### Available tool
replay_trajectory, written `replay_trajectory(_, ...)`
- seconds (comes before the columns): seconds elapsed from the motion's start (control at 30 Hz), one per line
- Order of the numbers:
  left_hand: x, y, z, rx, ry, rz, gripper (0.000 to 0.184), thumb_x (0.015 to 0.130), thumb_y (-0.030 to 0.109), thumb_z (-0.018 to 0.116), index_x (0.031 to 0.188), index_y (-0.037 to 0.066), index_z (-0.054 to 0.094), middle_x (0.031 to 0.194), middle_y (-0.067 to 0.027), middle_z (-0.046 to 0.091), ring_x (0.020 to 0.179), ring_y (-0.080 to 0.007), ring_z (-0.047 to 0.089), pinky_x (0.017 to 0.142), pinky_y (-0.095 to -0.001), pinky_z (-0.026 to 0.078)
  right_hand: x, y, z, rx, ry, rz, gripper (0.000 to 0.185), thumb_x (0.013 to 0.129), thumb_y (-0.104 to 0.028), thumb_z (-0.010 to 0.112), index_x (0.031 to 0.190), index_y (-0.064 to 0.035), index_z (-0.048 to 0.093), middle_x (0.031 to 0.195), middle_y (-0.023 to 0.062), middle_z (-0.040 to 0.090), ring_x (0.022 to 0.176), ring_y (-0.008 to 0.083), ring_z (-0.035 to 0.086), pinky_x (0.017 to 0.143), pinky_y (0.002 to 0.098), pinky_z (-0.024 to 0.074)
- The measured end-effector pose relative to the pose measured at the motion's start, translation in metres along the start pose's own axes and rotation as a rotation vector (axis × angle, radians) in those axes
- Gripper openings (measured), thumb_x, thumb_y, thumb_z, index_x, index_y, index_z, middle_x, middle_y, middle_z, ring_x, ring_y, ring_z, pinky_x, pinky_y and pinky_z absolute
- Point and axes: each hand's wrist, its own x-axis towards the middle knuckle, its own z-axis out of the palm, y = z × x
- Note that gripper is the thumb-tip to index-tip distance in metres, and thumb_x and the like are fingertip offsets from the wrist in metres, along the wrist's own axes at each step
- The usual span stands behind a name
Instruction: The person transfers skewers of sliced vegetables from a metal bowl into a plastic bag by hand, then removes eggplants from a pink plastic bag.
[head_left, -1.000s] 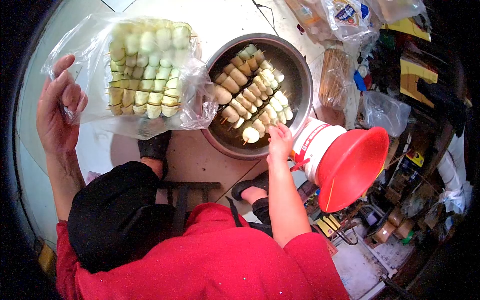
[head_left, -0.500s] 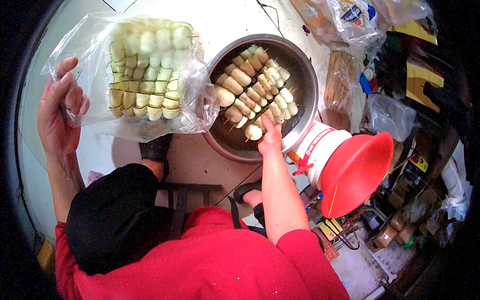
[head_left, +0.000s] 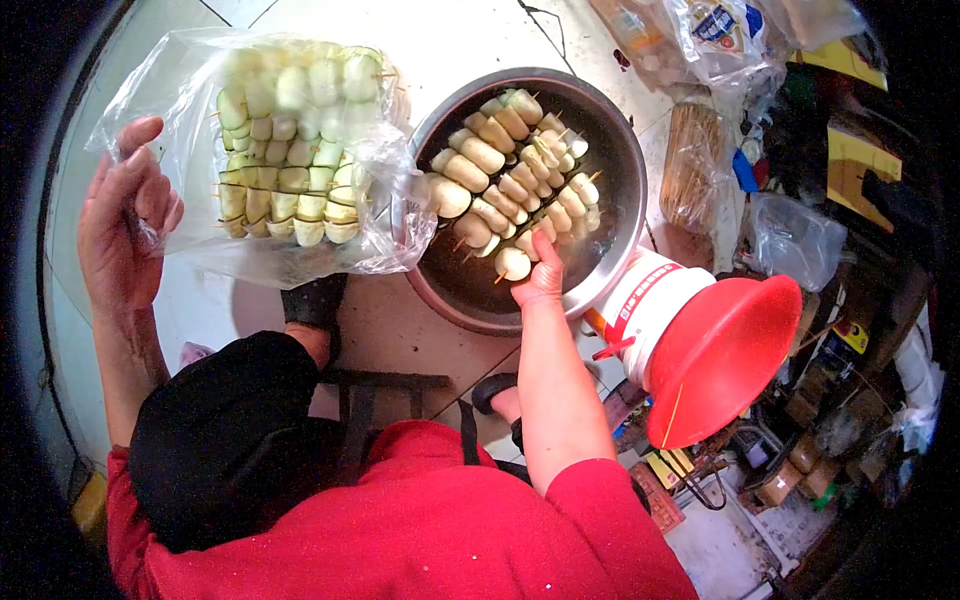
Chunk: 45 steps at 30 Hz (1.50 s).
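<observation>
My left hand [head_left: 130, 215] has its fingers curled on the side of a clear plastic bag [head_left: 190, 170]. Inside the bag, several skewers of pale, thick-sliced pieces [head_left: 290, 150] lie in rows. To the right, a dark round basin [head_left: 620, 130] holds more skewers of whitish, rounded pieces [head_left: 485, 155] in a slanting pile. My right hand [head_left: 540, 275] reaches over the basin's near rim and grips skewers at the lower right of the pile. Its thumb lies on top of the pieces, and the other fingers are hidden beneath them.
Right of the basin stands a white bucket [head_left: 645, 300] with a red funnel-shaped piece [head_left: 725, 360] on it. A bundle of bare sticks [head_left: 692, 165] in plastic lies beyond. Plastic bags [head_left: 720, 40] and clutter fill the right side. A low stool [head_left: 385, 380] is near my feet.
My right hand and the skewers under it have shifted slightly, with the near stick tips tilting up a little. The left hand stays on the bag. The view has moved slightly.
</observation>
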Motion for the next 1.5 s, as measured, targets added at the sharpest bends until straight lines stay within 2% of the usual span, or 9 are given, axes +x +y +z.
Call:
replay_trajectory(0.43,0.001,-0.004,0.0,-0.006,-0.035,0.006,0.038,0.091,0.016,0.051,0.123,-0.002,0.045,0.063,0.0056,0.035,0.051,-0.0029,0.034,0.046,-0.0198,0.029,0.001,-0.003,-0.005,0.046,0.047,0.012,0.057,0.078,-0.024,0.07,0.127,-0.0083,0.047,0.12,0.0081,0.057,0.108,0.027,0.055,0.093,0.0411,0.0456)
replay_trajectory(0.67,0.001,-0.006,-0.004,-0.024,-0.046,0.01,0.037,0.092,0.019,0.051,0.122,-0.001,0.049,0.061,0.0061,0.034,0.052,-0.0034,0.033,0.049,-0.0201,0.03,-0.006,-0.014,-0.014,0.05,-0.028,0.016,0.055,0.08,-0.021,0.067,0.129,-0.0079,0.045,0.12,0.0084,0.056,0.108,0.0272,0.056,0.092,0.0408,0.0463)
replay_trajectory(0.73,0.001,-0.006,-0.002,-0.026,-0.037,0.005,0.036,0.092,0.021,0.05,0.121,-0.001,0.051,0.059,0.0067,0.032,0.052,-0.0038,0.031,0.052,-0.0208,0.031,-0.012,-0.022,-0.022,-0.044,0.014,0.032,0.054,0.081,-0.022,0.065,0.129,-0.0071,0.045,0.122,0.0109,0.056,0.112,0.0295,0.054,0.098,0.0436,0.0425)
replay_trajectory(0.9,0.0,-0.005,-0.006,-0.06,-0.068,0.009,0.036,0.092,0.02,0.051,0.12,-0.001,0.051,0.06,0.0062,0.034,0.053,-0.0036,0.031,0.054,-0.0206,0.031,-0.033,-0.051,-0.036,-0.189,0.11,0.078,0.041,0.081,-0.017,0.065,0.118,-0.0056,0.051,0.101,0.0109,0.062,0.09,0.0291,0.062,0.082,0.047,0.0519)
replay_trajectory(0.93,-0.001,-0.005,-0.007,-0.069,-0.065,0.008,0.036,0.092,0.02,0.051,0.12,-0.001,0.051,0.06,0.0062,0.034,0.053,-0.0036,0.031,0.054,-0.0206,0.031,-0.039,-0.06,-0.04,-0.252,0.102,0.071,0.051,0.079,-0.01,0.065,0.126,-0.0071,0.046,0.112,0.0075,0.058,0.098,0.0236,0.059,0.082,0.0386,0.0514)
replay_trajectory(1.0,-0.001,-0.005,-0.01,-0.067,-0.084,0.024,0.036,0.092,0.021,0.051,0.12,-0.002,0.051,0.061,0.006,0.034,0.053,-0.0034,0.032,0.053,-0.0206,0.031,-0.055,-0.078,-0.022,-0.4,0.15,0.123,0.052,0.078,-0.008,0.066,0.125,-0.0066,0.047,0.111,0.007,0.058,0.097,0.0226,0.059,0.082,0.0366,0.0504)
replay_trajectory(1.13,-0.004,-0.004,-0.012,-0.055,-0.09,0.032,0.037,0.091,0.021,0.051,0.12,-0.002,0.051,0.06,0.0059,0.034,0.054,-0.0032,0.032,0.053,-0.0203,0.031,-0.074,-0.094,-0.006,-0.676,0.182,0.008,0.051,0.077,-0.007,0.068,0.123,-0.0058,0.048,0.105,0.0074,0.061,0.09,0.0224,0.062,0.079,0.0371,0.0527)
replay_trajectory(1.3,-0.01,0.0,-0.007,0.055,0.048,0.077,0.038,0.09,0.02,0.053,0.121,0.0,0.051,0.067,0.006,0.039,0.057,-0.0028,0.036,0.054,-0.0179,0.031,-0.092,-0.109,0.012,-0.868,0.179,0.119,0.057,0.072,-0.006,0.072,0.123,-0.005,0.048,0.104,0.0067,0.06,0.088,0.0197,0.061,0.075,0.0331,0.052)
replay_trajectory(1.5,-0.016,0.008,-0.006,0.227,0.02,0.116,0.037,0.089,0.019,0.054,0.12,-0.001,0.053,0.075,0.0036,0.046,0.061,-0.0024,0.042,0.05,-0.0164,0.029,-0.105,-0.111,0.032,-1.002,0.172,0.133,0.055,0.069,-0.007,0.075,0.117,-0.0016,0.049,0.103,0.0088,0.061,0.088,0.019,0.061,0.073,0.0325,0.0518)
